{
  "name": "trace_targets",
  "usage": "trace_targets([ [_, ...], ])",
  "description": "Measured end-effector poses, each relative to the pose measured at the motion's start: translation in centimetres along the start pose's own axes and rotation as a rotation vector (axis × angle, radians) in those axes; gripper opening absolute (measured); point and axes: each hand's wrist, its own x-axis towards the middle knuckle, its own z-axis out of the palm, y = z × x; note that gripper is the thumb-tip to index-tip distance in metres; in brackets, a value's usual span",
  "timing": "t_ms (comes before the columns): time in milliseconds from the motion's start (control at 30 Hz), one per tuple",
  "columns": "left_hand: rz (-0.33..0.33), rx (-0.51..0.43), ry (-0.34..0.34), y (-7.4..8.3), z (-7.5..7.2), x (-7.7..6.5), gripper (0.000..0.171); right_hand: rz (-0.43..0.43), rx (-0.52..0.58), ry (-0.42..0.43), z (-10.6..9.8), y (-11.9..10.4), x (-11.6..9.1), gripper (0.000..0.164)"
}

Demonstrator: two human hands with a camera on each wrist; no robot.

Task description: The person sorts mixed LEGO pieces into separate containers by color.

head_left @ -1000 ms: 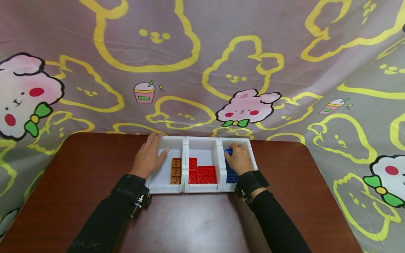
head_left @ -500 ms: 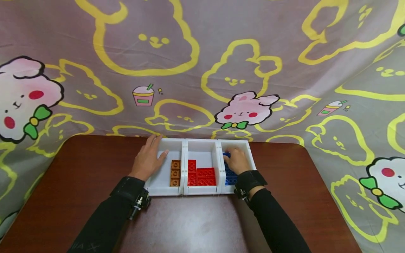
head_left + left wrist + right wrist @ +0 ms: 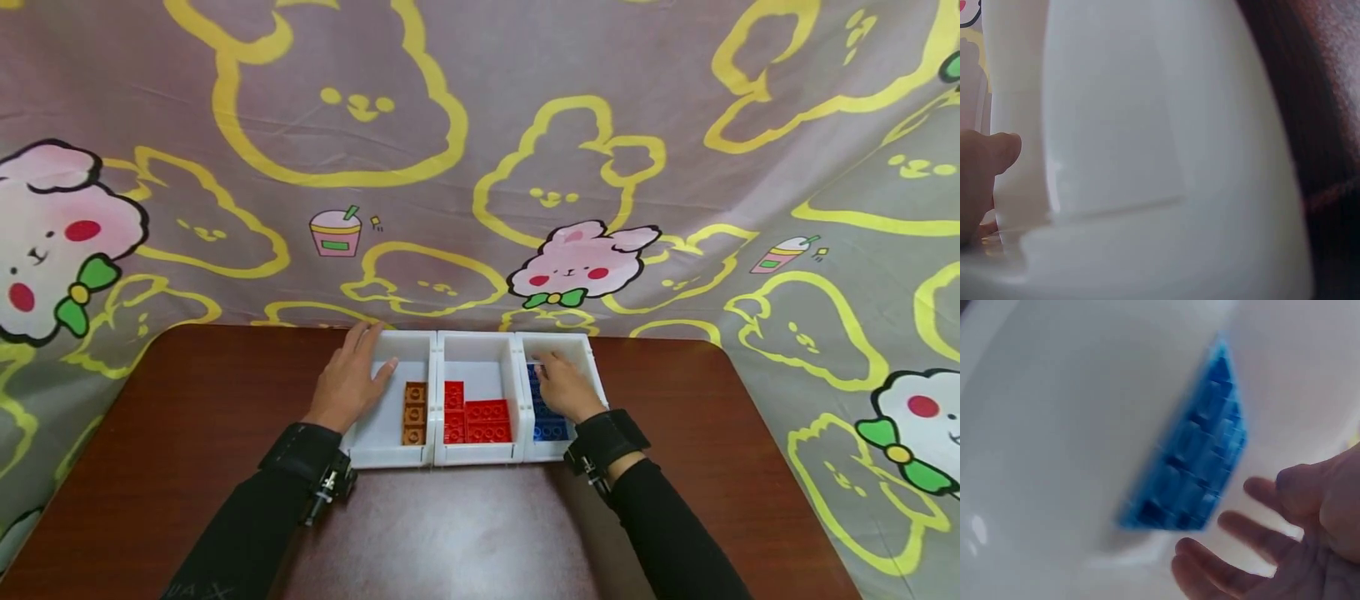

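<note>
My left hand [image 3: 347,379] rests on the outer left wall of the left white tray [image 3: 392,456], with its fingers stretched toward the far corner and its thumb over the inside. Three orange-brown toy bricks [image 3: 415,414] stand in a column along that tray's right wall. Over the right white tray [image 3: 592,348], my right hand [image 3: 567,385] has loosely spread fingers beside the blue toy bricks [image 3: 550,429]. In the right wrist view the fingers hold nothing visible and lie apart from the blue bricks [image 3: 1191,456]; a small blue patch shows at the thumb tip.
The middle white tray [image 3: 477,452] holds several red toy bricks [image 3: 487,422] at its near end. All three trays stand side by side on a brown table [image 3: 187,417]. A printed curtain [image 3: 420,200] hangs directly behind the table.
My right hand has loosened from the blue brick at the far end of the row and shifted slightly right, uncovering more of the blue bricks. The left hand stays in place.
</note>
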Motion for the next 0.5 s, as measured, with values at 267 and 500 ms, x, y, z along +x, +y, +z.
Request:
trace_targets([
  [267, 0.001, 0.016, -0.008, 0.3, 0.0, 0.2, 0.068, -0.019, 0.054, 0.36, -1.7, 2.7, -2.4, 0.037],
  [500, -0.002, 0.023, 0.006, 0.2, 0.0, 0.0, 0.068, 0.045, 0.111, 0.241, -0.2, 5.5, -2.5, 0.073],
])
